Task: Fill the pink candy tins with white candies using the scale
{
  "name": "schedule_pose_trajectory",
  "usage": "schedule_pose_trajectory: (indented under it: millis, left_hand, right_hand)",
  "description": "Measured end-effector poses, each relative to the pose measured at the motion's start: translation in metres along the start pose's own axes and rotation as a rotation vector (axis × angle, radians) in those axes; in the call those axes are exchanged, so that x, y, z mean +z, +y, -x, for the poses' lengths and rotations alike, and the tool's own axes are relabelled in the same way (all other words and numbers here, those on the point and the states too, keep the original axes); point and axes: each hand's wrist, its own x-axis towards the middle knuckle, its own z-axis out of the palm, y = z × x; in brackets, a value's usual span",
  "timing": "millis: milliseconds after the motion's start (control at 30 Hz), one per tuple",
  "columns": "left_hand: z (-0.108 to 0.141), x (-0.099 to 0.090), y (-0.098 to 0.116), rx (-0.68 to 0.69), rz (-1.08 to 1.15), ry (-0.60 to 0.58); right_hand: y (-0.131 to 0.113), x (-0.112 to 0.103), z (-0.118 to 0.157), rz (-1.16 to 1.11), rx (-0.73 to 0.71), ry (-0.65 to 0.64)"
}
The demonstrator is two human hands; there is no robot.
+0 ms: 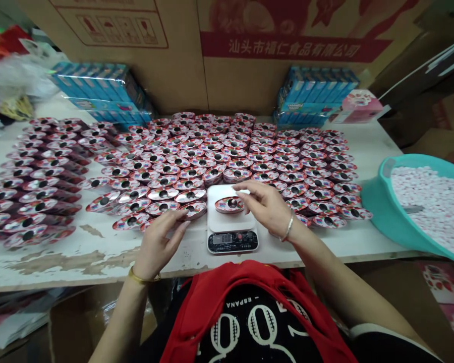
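A white digital kitchen scale (231,241) stands at the table's front edge, its black display lit. On its platform lies an oval red-and-white plastic pack (229,204) with a round dark centre. My right hand (263,204) hangs just above and to the right of that pack, fingers spread, holding nothing. My left hand (161,243) rests at the front of a dense array of similar oval packs (181,171), its fingertips at or on the nearest ones. Neither hand visibly grips anything.
More packs stand in leaning rows (34,181) at the left. A teal basin (404,201) of small pinkish-white candies, with a metal scoop, sits at the right. Shrink-wrapped blue boxes (314,98) and cardboard cartons (272,55) line the table's back.
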Motion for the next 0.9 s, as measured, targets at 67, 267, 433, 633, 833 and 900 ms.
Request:
schedule_pose_trajectory:
  millis: [67, 267, 433, 633, 833, 900]
  left_hand:
    - [0.001, 0.005, 0.003, 0.012, 0.01, 0.009]
    - [-0.003, 0.018, 0.013, 0.093, 0.006, 0.021]
    - [-0.007, 0.021, 0.014, 0.127, 0.013, 0.014]
    - [-0.002, 0.021, 0.015, 0.094, 0.004, -0.015]
    - [0.003, 0.009, 0.013, 0.043, 0.005, 0.011]
    - [0.003, 0.002, 0.01, 0.029, -0.018, 0.035]
  right_hand:
    - [0.004, -0.006, 0.01, 0.085, -0.07, 0.138]
    - [0.035, 0.0, 0.055, 0.577, -0.192, 0.196]
    - [0.036, 0.021, 0.058, 0.699, -0.192, 0.095]
    - [0.025, 0.02, 0.035, 0.751, -0.221, 0.157]
    - [0.103, -0.17, 0.066, 0.877, -0.145, 0.682]
    - [0.149, -0.257, 0.086, 0.939, -0.076, 0.802]
